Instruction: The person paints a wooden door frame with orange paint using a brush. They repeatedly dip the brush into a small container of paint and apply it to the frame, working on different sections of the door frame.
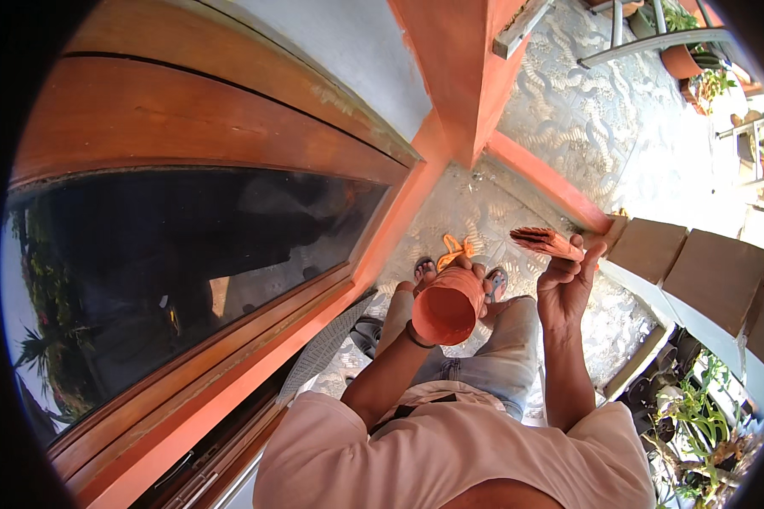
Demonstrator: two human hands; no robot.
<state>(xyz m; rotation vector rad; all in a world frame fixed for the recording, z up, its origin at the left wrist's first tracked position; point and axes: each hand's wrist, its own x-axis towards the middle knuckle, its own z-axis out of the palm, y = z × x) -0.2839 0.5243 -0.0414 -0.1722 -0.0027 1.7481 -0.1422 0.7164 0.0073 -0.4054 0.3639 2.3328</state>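
My left hand (481, 273) is wrapped around an orange paint cup (446, 282) in front of my lap. The cup's mouth tips toward me, and its inside is coated in orange; how much paint it holds I cannot tell. Raised to the right, my right hand (564, 287) grips a paintbrush (545, 243) near its bristle end. Its bristles point left and look dark with orange on them. A gap separates the brush from the cup.
On my left is a wooden window frame (229, 123) with dark glass (195, 229). An orange post (458, 93) and low orange ledge (552, 182) stand ahead. An orange cloth-like thing (455, 249) lies by my feet. Tan blocks (711, 276) and plants (696, 416) are at right.
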